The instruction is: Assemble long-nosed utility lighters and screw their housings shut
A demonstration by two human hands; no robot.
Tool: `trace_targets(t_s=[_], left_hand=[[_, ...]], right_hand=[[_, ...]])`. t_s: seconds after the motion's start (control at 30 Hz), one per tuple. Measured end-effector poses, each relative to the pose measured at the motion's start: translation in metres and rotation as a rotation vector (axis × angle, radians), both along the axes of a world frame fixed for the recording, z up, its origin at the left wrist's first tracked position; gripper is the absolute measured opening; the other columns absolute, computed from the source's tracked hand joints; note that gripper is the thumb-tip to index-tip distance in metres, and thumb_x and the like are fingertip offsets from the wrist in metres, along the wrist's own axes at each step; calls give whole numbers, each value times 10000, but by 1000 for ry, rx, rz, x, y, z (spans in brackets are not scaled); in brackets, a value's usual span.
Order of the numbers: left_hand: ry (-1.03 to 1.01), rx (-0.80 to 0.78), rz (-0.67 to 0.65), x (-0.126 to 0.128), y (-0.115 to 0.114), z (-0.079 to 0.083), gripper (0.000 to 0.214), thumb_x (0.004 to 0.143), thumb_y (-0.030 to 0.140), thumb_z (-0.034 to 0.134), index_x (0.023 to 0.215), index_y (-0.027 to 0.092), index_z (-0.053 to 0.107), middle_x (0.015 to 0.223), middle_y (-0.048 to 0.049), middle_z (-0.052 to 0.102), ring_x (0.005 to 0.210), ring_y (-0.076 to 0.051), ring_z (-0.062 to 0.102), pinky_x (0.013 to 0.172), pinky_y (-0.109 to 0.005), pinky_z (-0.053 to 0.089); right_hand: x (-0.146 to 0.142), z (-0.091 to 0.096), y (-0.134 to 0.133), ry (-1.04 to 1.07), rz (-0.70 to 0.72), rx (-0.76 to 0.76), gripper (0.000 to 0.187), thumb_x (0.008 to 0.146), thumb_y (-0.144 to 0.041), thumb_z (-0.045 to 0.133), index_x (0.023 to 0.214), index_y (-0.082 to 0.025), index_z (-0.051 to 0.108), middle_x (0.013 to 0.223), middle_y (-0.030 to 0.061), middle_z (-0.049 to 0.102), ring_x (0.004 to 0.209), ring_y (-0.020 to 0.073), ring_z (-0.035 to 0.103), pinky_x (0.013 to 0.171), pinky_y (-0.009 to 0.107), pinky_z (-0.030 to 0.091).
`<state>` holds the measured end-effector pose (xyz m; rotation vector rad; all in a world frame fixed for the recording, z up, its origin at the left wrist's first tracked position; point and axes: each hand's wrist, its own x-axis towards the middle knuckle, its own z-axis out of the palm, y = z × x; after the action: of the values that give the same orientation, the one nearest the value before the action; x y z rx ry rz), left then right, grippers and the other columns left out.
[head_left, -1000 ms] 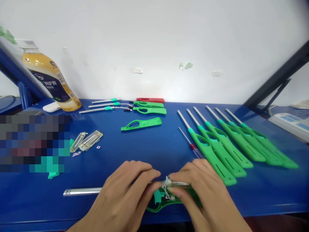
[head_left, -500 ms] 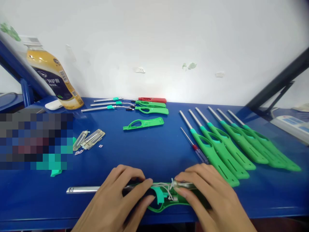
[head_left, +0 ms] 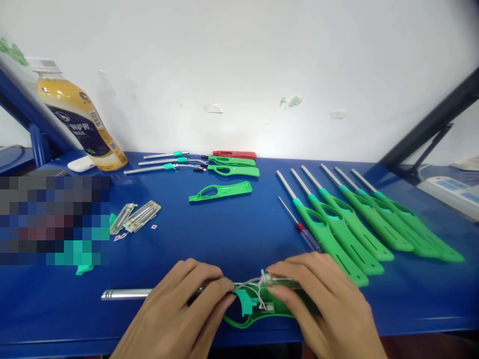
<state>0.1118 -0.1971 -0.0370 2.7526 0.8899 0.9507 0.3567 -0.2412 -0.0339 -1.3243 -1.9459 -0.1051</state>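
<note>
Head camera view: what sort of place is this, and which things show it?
Probably a small-parts workbench: a screwdriver lies beside six green-handled lighters, with a loose green casing half farther back.

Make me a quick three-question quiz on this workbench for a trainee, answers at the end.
1. How many green lighters lie in the row on the right?
2. True or false: the red shell lies nearer the wall than the screwdriver does.
3. What is the right hand gripping?
A) the screwdriver
B) a clear canister
C) the red shell

Key: 1. six; 2. true; 3. B
</note>
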Motion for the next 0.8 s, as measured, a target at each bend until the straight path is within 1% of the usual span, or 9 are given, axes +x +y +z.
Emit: trace_targets(t_s=[0.07, 0.13, 0.2, 0.4, 0.53, 0.67, 0.8], left_hand=[[-18, -65, -3, 0, 0, -1, 227, 1128, 119, 465, 1169, 219, 665, 1054, -28, 692, 869, -160, 650, 803, -288, 560], [-18, -97, -10, -1, -1, -1, 245, 1118, 95, 466, 1200, 226, 656, 1077, -34, 672, 878, -158, 642, 803, -284, 562], [-21, -94, -9, -1, -2, -1, 242, 1112, 88, 469, 1199, 229, 647, 1078, -34, 664, 894, -164, 637, 809, -285, 560], [-39, -100, 5, 3, 1, 2, 233, 1098, 73, 445, 1132, 242, 601, 999, -6, 656, 890, -177, 625, 847, -297, 557], [-39, -132, 30, 4, 2, 1, 245, 1083, 71, 450, 1124, 257, 604, 1000, -1, 645, 860, -175, 627, 810, -290, 564], [-23, -168, 40, 3, 1, 0, 252, 1072, 71, 449, 1103, 268, 603, 1011, 5, 647, 867, -171, 644, 806, -275, 573], [14, -153, 44, 1, 1, 1, 278, 1060, 63, 447, 1163, 262, 610, 1056, 0, 659, 921, -172, 663, 880, -276, 582]], right_hand=[[0, 0, 0, -1, -5, 10, 186, 1131, -350, 560, 1046, -262, 700, 917, -40, 742, 813, 128, 671, 821, 271, 467], [0, 0, 0, -7, -2, 8, 189, 1130, -361, 563, 1050, -262, 703, 915, -42, 743, 806, 127, 667, 817, 273, 464], [1, -1, -1, -18, 5, 3, 182, 1128, -361, 569, 1056, -261, 703, 915, -43, 743, 805, 129, 665, 822, 278, 461], [1, -3, -1, -26, 20, -10, 161, 1125, -361, 577, 1070, -263, 692, 924, -45, 740, 808, 136, 661, 839, 291, 454], [1, -3, -1, -38, 18, -13, 168, 1126, -380, 574, 1070, -268, 687, 915, -50, 738, 804, 137, 662, 825, 290, 456], [0, -4, -1, -42, 15, -18, 179, 1129, -391, 564, 1075, -269, 684, 920, -51, 739, 808, 137, 670, 820, 291, 460], [0, -4, 0, -44, 18, -24, 179, 1128, -386, 564, 1079, -266, 687, 914, -45, 740, 797, 145, 675, 801, 302, 467]])
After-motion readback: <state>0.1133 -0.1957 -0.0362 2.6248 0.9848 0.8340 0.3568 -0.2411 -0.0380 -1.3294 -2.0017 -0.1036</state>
